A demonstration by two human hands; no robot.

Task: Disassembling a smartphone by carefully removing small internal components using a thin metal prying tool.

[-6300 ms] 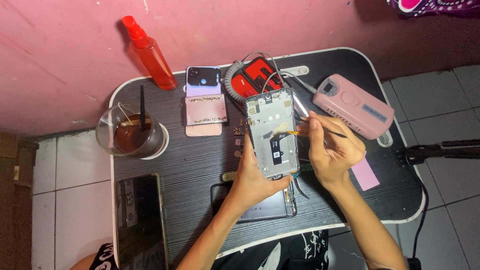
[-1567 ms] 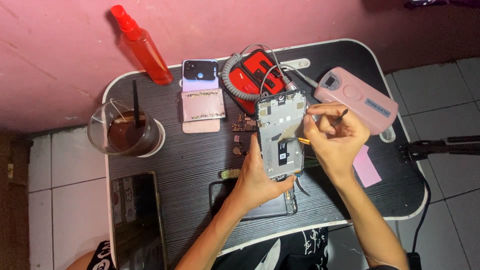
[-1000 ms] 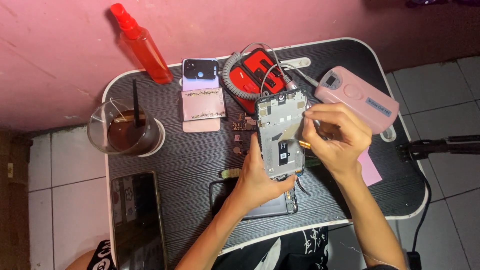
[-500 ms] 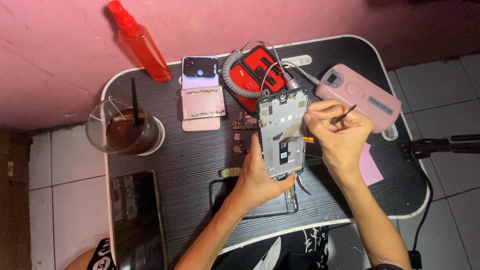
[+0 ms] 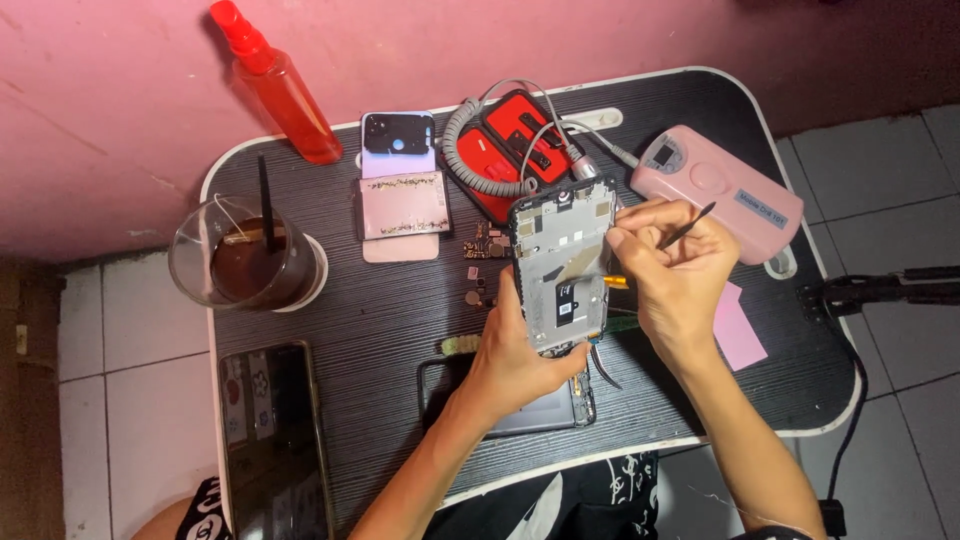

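Note:
My left hand (image 5: 517,358) grips the lower end of an opened phone frame (image 5: 560,262), holding it upright above the black table (image 5: 380,320). My right hand (image 5: 676,268) is closed on a thin dark pointed tool (image 5: 688,226), with its fingers against the frame's right edge. A small yellow part (image 5: 616,282) shows beside the frame. Small loose parts (image 5: 482,250) lie on the table just left of the frame.
A red spray bottle (image 5: 278,88) stands at the back left. A glass of dark drink (image 5: 245,262) with a straw sits left. Also here: a pink phone back (image 5: 404,205), red device with coiled cable (image 5: 505,150), pink device (image 5: 718,192), dark phone (image 5: 275,432), pink paper (image 5: 738,328).
The phone frame stays held in my left hand. My right hand has shifted slightly along the frame's right edge, with the tool's tip now pointing up and to the right.

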